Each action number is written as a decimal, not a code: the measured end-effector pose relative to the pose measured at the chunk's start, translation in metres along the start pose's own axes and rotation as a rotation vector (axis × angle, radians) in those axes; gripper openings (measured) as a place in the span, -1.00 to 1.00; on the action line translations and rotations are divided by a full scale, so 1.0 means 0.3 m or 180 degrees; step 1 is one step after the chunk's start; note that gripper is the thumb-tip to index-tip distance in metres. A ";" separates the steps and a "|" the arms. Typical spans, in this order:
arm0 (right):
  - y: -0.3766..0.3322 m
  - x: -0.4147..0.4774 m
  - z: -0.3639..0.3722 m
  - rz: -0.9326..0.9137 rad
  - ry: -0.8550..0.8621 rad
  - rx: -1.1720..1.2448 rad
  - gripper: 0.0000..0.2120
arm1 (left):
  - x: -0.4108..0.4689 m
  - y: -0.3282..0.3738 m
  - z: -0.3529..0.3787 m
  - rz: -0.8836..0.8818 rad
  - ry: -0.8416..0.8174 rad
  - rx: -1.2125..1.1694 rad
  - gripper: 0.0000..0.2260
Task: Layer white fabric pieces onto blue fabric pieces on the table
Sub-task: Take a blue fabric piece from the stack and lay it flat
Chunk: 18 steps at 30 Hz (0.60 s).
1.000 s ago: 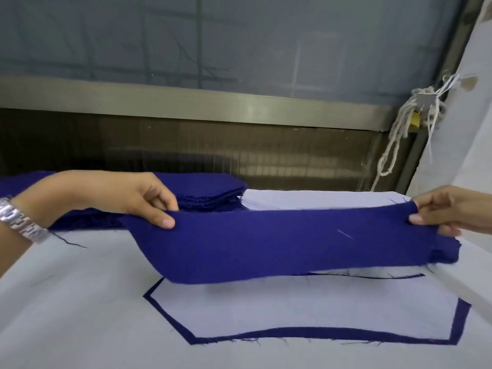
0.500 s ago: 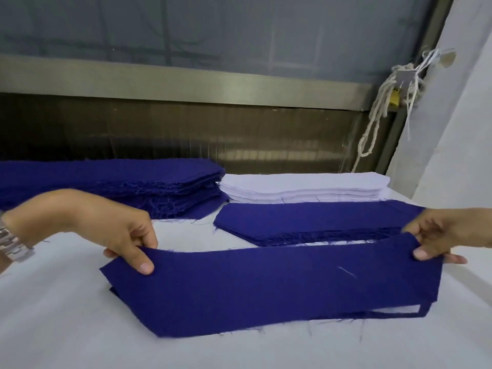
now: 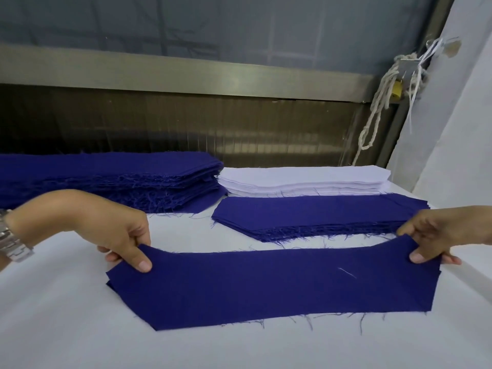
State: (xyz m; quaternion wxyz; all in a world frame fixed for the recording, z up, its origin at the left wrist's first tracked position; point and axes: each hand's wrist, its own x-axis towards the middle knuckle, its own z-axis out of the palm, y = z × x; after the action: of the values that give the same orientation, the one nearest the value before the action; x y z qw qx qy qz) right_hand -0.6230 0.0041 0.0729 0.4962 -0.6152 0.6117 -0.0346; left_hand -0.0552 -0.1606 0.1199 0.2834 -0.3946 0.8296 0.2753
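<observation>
Lowered since the previous frame, one blue fabric piece (image 3: 266,286) now lies on the table (image 3: 66,328) at 6 o'clock. Two hands pinch its far corners between thumb and fingers: left hand (image 3: 119,235) at 9 o'clock, right hand (image 3: 436,241) at 3 o'clock. Three stacks lie beyond: low blue stack (image 3: 319,214) at 1 o'clock, tall blue stack (image 3: 106,177) at 11 o'clock, white stack (image 3: 300,179) farthest at 1 o'clock.

A: Blue piece (image 3: 266,286): matt woven cloth, edges frayed. White stack (image 3: 303,179): smooth matt cloth.
B: Watch band (image 3: 13,242): shiny metal links. Rope (image 3: 378,102): rough twisted cord.
</observation>
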 end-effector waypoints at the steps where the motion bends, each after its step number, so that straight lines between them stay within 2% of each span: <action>1: 0.002 0.005 0.000 0.0009 -0.0003 0.0013 -0.63 | -0.001 0.002 0.001 -0.0025 0.0001 0.0005 -0.66; 10: 0.026 0.012 -0.009 0.0293 0.0261 -0.0124 -0.61 | -0.005 0.032 0.014 -0.0233 0.0108 -0.0038 -0.62; 15: 0.037 0.020 -0.009 0.0493 0.0540 -0.0413 -0.60 | -0.010 0.048 0.015 -0.0440 0.0344 0.0276 -0.63; 18: 0.042 0.014 -0.009 0.0599 0.0786 -0.0555 -0.67 | -0.027 0.059 0.017 -0.0579 0.0556 0.0553 -0.70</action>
State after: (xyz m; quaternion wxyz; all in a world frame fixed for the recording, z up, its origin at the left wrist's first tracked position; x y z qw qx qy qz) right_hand -0.6328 0.0022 0.0638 0.3631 -0.5871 0.7235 -0.0101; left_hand -0.0639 -0.1436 0.1260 0.2669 -0.4645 0.8327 0.1403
